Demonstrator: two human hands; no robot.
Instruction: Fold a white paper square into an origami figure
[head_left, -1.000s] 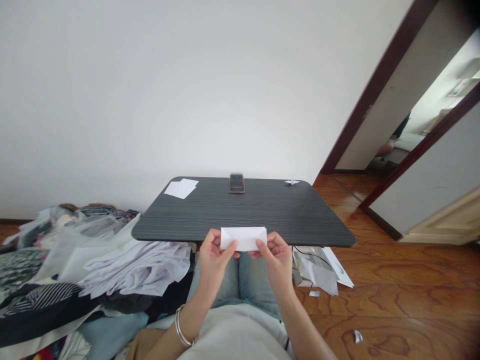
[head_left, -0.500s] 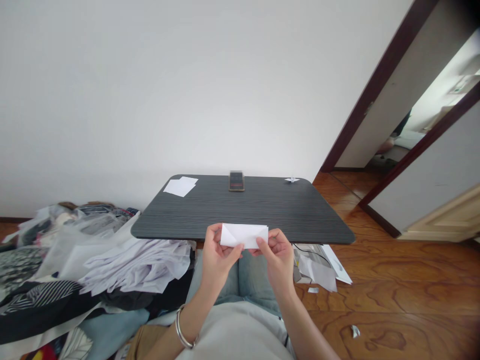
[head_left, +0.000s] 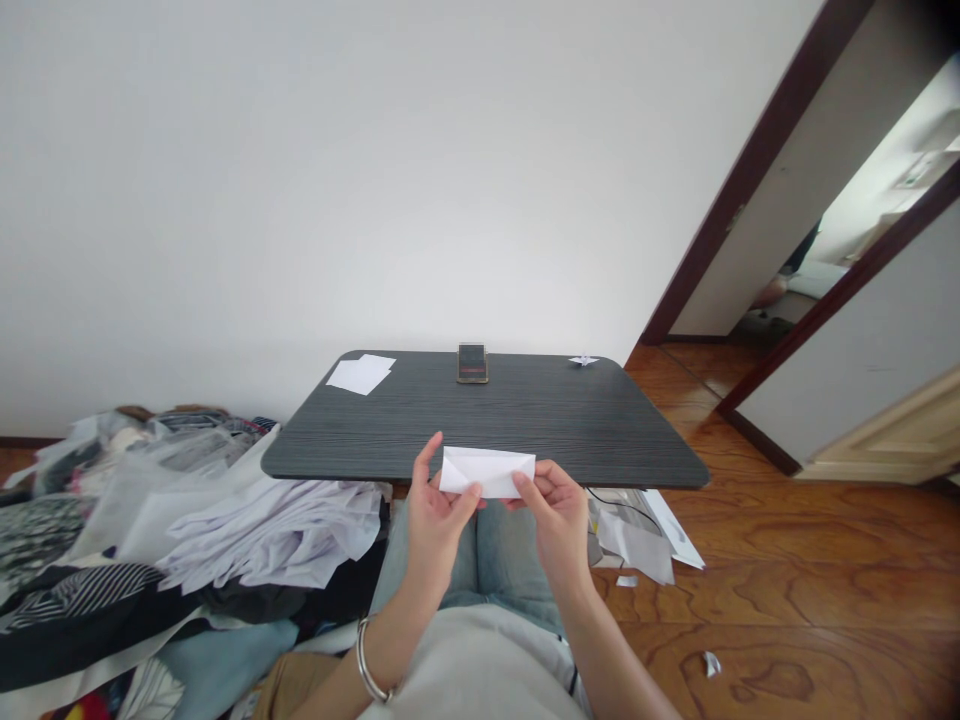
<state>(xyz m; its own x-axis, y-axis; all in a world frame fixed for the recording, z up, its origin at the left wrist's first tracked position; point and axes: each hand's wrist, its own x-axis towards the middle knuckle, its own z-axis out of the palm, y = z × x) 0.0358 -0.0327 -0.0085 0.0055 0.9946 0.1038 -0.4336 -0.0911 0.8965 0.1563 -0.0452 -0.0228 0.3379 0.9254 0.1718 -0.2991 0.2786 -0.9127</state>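
Observation:
A folded white paper [head_left: 489, 471] is held in front of me, just over the near edge of the dark table [head_left: 525, 425]. My left hand [head_left: 435, 520] pinches its left end with the thumb on the front and the forefinger raised behind. Its right end is pinched by my right hand [head_left: 556, 510], thumb on top. The left corner of the paper shows a diagonal fold. A metal bangle sits on my left wrist.
On the table's far side lie loose white sheets [head_left: 361, 374], a phone [head_left: 472, 363] propped upright and a small folded paper figure [head_left: 583, 360]. A heap of clothes and paper [head_left: 187, 520] fills the floor at left. Crumpled sheets [head_left: 645, 535] lie under the table's right side; an open doorway [head_left: 840, 250] is at right.
The left corner of the paper has been folded in on a diagonal. My left forefinger has lifted up behind the paper. Both hands stayed in about the same place.

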